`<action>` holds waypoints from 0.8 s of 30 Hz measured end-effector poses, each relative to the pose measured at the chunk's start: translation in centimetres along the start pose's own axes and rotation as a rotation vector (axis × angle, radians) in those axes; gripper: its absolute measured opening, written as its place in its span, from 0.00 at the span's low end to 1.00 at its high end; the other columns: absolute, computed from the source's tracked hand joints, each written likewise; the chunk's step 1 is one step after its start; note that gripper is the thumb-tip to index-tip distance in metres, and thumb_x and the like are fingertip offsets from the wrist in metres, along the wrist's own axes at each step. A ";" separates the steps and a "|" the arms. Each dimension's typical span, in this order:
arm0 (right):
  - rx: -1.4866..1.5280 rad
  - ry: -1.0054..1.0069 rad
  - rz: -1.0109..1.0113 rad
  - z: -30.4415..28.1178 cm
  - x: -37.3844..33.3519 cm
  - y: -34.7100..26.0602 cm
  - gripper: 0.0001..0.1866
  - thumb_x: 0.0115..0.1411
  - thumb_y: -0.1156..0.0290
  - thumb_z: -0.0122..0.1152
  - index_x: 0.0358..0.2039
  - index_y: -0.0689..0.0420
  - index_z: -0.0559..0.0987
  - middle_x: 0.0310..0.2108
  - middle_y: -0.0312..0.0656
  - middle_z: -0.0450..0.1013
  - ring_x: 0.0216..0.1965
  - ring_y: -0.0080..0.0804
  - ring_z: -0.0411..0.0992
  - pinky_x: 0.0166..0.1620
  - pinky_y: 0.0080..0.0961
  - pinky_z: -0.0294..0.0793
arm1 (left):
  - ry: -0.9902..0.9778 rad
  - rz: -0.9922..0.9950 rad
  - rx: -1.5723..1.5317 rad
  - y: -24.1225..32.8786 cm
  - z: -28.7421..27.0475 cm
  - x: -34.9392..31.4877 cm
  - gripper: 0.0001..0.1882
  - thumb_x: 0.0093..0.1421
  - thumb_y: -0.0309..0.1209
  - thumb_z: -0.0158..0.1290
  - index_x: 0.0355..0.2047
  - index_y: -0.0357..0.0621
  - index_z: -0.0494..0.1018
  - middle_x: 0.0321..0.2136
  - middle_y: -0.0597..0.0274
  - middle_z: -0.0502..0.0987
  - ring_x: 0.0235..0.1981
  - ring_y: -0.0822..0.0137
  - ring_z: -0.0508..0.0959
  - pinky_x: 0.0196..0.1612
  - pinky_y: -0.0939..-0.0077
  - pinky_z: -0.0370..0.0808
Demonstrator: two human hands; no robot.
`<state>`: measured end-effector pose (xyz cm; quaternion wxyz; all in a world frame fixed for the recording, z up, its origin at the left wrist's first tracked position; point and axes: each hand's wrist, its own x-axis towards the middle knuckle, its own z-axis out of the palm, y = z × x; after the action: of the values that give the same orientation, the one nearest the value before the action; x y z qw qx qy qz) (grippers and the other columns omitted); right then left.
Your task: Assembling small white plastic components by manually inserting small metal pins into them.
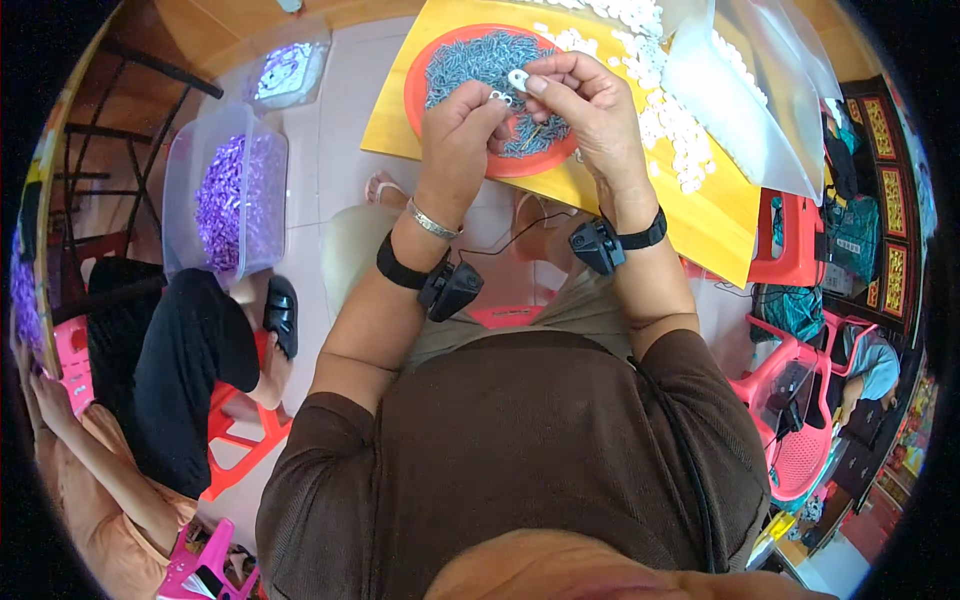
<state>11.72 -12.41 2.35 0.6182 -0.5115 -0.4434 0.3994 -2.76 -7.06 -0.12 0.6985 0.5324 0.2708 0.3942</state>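
Note:
Over a round red tray (412,92) of small blue-grey pieces (480,62), my two hands work close together. Fingers of my left hand (462,135) are pinched on a small white ring-shaped piece (501,97). A small round white piece with a hole (518,79) is pinched between thumb and forefinger of my right hand (585,105). The two white pieces are close but look apart. Many similar white pieces (678,135) lie loose on the yellow table (725,220) to the right of the tray.
A translucent bin (775,135) lies tipped on the table's right side. At left on the floor stand a clear tub (182,215) of purple pieces and a smaller tub (290,98). Another person (190,370) sits at left. Pink chairs (800,460) stand at right.

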 end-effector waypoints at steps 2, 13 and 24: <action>-0.001 0.007 -0.003 0.1 0.0 0.0 0.08 0.57 0.75 0.57 0.38 0.63 0.76 0.29 0.38 0.75 0.28 0.18 0.73 0.32 0.14 0.73 | 0.001 0.002 0.008 0.0 0.0 0.0 0.08 0.57 0.28 0.47 0.22 0.39 0.69 0.17 0.67 0.70 0.18 0.79 0.68 0.22 0.86 0.66; -0.107 0.035 -0.078 0.4 -0.3 0.0 0.08 0.56 0.76 0.58 0.36 0.63 0.77 0.27 0.35 0.75 0.26 0.15 0.71 0.31 0.11 0.71 | 0.023 0.033 0.078 -0.3 0.1 -0.1 0.09 0.56 0.29 0.47 0.21 0.38 0.69 0.16 0.66 0.71 0.18 0.79 0.69 0.20 0.84 0.66; 0.090 -0.047 0.036 -0.3 0.2 0.4 0.08 0.57 0.75 0.57 0.38 0.62 0.76 0.27 0.36 0.75 0.26 0.17 0.72 0.31 0.11 0.72 | 0.016 0.025 0.033 -0.4 0.0 0.0 0.09 0.55 0.28 0.47 0.20 0.37 0.69 0.16 0.67 0.70 0.17 0.79 0.68 0.20 0.85 0.65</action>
<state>12.02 -12.25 1.97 0.6228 -0.4816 -0.4300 0.4419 -2.62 -7.15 -0.53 0.6824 0.5439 0.2763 0.4027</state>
